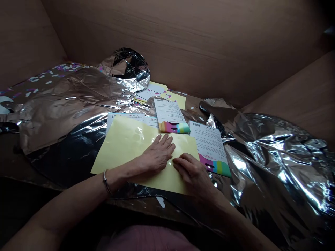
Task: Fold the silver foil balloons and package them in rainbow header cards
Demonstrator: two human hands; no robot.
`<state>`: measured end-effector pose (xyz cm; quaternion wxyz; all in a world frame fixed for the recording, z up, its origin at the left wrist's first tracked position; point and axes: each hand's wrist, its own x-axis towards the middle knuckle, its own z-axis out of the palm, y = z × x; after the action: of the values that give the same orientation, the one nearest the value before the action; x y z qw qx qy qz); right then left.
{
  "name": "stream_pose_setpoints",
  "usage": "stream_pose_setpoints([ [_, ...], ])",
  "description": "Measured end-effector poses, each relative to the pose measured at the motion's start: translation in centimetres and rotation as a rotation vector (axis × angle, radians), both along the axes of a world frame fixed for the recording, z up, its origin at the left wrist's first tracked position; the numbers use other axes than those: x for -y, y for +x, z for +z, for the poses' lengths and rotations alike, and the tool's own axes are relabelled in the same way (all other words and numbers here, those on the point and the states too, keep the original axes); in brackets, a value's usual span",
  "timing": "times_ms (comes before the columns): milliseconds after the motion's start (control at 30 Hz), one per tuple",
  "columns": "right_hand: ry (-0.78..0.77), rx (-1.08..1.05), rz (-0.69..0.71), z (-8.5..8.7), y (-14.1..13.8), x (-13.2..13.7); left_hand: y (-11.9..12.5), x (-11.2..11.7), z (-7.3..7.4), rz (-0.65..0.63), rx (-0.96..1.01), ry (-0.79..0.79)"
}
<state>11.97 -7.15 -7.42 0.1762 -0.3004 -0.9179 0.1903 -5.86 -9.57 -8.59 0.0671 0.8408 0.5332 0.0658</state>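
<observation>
A pale yellow sheet [125,143] lies on flat silver foil balloons. My left hand [157,153] rests flat on the sheet, fingers stretched out and close together, pressing it down. My right hand [192,172] sits just to its right on the sheet's right part, fingers curled, fingertips pinched at the sheet's surface beside my left hand. What the fingertips hold, if anything, is too small to make out. A thin bracelet [106,181] circles my left wrist.
Two white printed cards with rainbow-striped ends lie near: one [171,116] above the sheet, one [210,148] at its right. More yellow and white sheets [159,92] lie behind. Crumpled silver foil [274,153] fills the right; a foil balloon [65,101] covers the left. Brown cardboard walls [209,42] enclose everything.
</observation>
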Motion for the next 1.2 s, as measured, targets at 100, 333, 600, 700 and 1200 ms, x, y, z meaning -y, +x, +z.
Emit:
stream_pose_setpoints([
  [100, -0.022, -0.004, -0.022, 0.2, -0.3, 0.1, 0.0, 0.0, 0.3, 0.000, -0.014, -0.011],
  [333, -0.084, 0.040, -0.080, 0.5, -0.9, -0.2, 0.1, -0.1, 0.0, 0.004, -0.001, 0.002],
  [600, -0.098, 0.052, -0.099, 0.2, -1.0, -0.3, 0.0, 0.1, 0.5, 0.004, 0.004, -0.033],
  [700, -0.017, 0.104, -0.112, -0.2, -1.2, -0.4, 0.0, 0.1, 0.6, 0.000, 0.001, -0.041],
  [1200, -0.072, -0.081, 0.011, 1.2, -0.8, 0.1, 0.2, 0.0, 2.1, 0.023, 0.012, -0.140],
])
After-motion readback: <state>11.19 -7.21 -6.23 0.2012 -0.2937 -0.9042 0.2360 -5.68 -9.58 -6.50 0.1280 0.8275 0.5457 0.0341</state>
